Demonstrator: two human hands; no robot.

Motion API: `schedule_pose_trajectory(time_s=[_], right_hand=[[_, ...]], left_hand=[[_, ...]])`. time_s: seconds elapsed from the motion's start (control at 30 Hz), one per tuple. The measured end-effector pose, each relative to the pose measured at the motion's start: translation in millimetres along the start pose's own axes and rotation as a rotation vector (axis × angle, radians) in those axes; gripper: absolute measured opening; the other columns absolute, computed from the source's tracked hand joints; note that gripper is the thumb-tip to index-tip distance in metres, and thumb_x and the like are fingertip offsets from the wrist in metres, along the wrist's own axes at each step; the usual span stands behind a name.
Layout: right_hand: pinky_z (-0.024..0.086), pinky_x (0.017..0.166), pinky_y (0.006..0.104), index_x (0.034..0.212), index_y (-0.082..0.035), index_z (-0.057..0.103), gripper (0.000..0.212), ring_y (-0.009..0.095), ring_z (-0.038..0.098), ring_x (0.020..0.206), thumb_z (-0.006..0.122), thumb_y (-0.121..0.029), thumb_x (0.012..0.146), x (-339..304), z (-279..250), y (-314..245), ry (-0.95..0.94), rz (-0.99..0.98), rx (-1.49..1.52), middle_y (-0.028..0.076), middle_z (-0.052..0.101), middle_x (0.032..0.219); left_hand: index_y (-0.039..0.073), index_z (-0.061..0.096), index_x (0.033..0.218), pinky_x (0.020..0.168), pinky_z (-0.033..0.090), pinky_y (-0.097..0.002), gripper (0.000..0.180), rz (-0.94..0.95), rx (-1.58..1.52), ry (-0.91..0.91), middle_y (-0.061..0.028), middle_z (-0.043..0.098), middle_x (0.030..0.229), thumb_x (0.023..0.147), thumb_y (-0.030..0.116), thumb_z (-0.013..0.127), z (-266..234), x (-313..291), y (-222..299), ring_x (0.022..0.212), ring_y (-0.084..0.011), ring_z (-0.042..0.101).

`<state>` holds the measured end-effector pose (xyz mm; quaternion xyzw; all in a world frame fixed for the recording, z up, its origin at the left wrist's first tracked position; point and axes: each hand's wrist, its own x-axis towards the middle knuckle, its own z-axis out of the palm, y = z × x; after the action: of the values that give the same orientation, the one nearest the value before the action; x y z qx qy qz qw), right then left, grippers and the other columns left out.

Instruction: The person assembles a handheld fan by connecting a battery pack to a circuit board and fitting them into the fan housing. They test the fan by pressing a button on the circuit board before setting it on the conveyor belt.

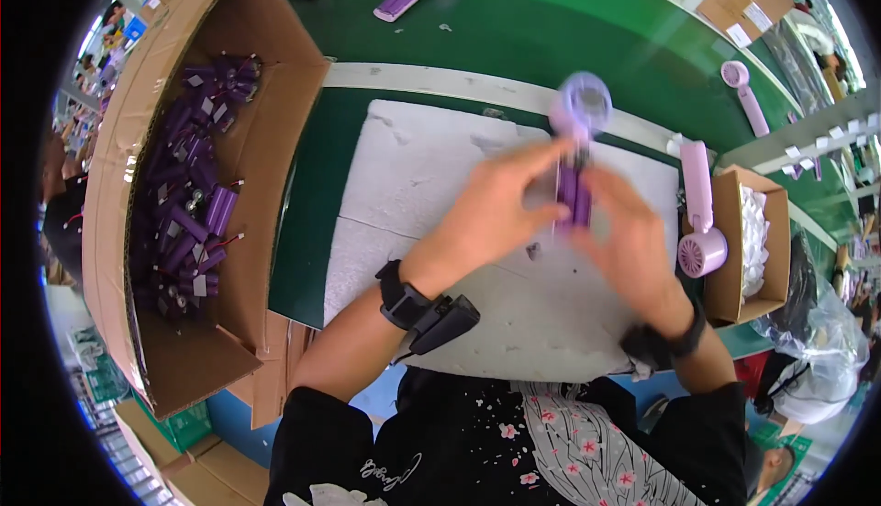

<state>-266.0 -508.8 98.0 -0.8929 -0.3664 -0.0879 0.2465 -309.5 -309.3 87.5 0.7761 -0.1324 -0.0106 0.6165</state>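
Over the pale pad (413,171), forearms (344,345) angle inward; part-curled left hand (491,208) pinches a purple fan (574,185); right hand (631,235) curls beside it, grip too blurred to tell.

My feed gives me a lilac fan (572,123) with a deep-purple handle (576,194), purple cells (220,211), a brown box (107,231), whitish mat (395,171), green worktop (514,29), and black shirt (459,414) with pink blossoms (587,448).
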Motion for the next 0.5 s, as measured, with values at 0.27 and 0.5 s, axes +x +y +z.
schedule_pose_trajectory(time_s=[0.27,0.5], right_hand=[[0.042,0.104,0.0414,0.127,0.004,0.056,0.051,0.041,0.053,0.122,0.074,-0.010,0.081,6,-54,16,0.193,0.292,-0.352,0.025,0.054,0.134],[0.050,0.086,0.0435,0.118,0.000,0.060,0.036,0.041,0.061,0.101,0.068,-0.005,0.083,-9,-68,49,-0.023,0.681,-0.247,0.021,0.065,0.108]], left_hand=[[0.011,0.054,0.137,0.084,0.052,-0.0331,0.063,0.030,0.317,0.277,-0.0122,0.060,0.130,0.079,0.009,0.077,-7,0,-17,0.102,-0.0261,0.060],[0.009,0.058,0.130,0.080,0.052,-0.0342,0.052,0.153,0.328,0.311,-0.0127,0.059,0.128,0.081,0.011,0.075,8,4,-26,0.097,-0.0259,0.060]])
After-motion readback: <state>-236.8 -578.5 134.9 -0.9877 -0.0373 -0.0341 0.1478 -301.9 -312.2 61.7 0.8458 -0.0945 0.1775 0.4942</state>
